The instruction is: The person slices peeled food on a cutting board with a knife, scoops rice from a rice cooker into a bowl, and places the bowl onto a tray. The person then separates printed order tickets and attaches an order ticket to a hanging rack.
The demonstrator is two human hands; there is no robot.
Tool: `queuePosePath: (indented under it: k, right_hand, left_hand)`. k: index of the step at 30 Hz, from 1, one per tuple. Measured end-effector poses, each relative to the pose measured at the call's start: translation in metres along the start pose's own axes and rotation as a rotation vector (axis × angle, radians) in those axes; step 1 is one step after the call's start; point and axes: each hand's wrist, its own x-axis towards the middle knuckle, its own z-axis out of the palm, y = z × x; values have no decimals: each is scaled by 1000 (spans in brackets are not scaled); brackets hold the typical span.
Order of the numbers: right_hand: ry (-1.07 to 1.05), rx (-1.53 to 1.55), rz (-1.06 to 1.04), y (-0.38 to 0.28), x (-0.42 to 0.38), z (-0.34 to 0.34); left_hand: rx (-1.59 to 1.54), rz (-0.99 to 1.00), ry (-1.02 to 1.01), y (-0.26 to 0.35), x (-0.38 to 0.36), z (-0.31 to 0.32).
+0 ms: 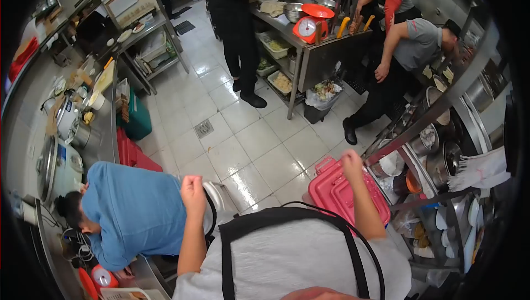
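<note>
My left hand [192, 194] is raised in front of me with its fingers curled into a fist, and nothing shows in it. Just left of it, a person in a blue top [138, 206] bends over the counter. Also closed, my right hand [351, 165] is held up above the pink lidded bin [345, 195], with no object visible in its fingers. Whether it touches the bin is hard to judge from above, but it looks apart from it.
Tiled floor [237, 134] with a drain [203, 129] stretches ahead. A steel worktable [295, 57] carries bowls and a red scale [307, 28]; a waste bin [323, 98] stands beneath its end. Several people work around it. Shelves with pots [428, 137] line the right.
</note>
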Motion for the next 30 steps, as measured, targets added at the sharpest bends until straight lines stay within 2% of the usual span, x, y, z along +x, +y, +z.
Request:
queuePosePath:
  k: [2, 5, 8, 11, 14, 16, 19, 22, 24, 27, 30]
  right_hand:
    - [-228, 130, -117, -20, 38, 59]
    - [-400, 256, -14, -31, 76, 129]
    - [-515, 141, 18, -30, 119, 189]
    - [-660, 171, 17, -31, 174, 256]
    - [-784, 164, 16, -56, 236, 319]
    - [-891, 159, -64, -85, 276, 365]
    - [-1012, -57, -562, -128, 323, 444]
    - [-1171, -35, -760, -177, 340, 526]
    - [-1234, 36, -820, -210, 335, 575]
    - [-1332, 105, -842, -236, 324, 642]
    - [-1354, 75, -820, -249, 337, 696]
  left_hand:
    - [-70, -158, 38, -15, 8, -32]
    - [-81, -194, 178, -26, 19, -43]
    - [-150, -207, 319, -52, 52, -52]
    - [-220, -187, 506, -99, 99, -54]
    - [-274, -206, 631, -102, 157, -42]
    - [-225, -192, 646, -98, 199, -30]
    - [77, -178, 604, -90, 240, -30]
    - [443, -207, 610, -125, 248, -54]
    - [420, -288, 708, -155, 247, -73]
    - [-41, -383, 946, -189, 259, -93]
    - [-6, -411, 999, -217, 310, -128]
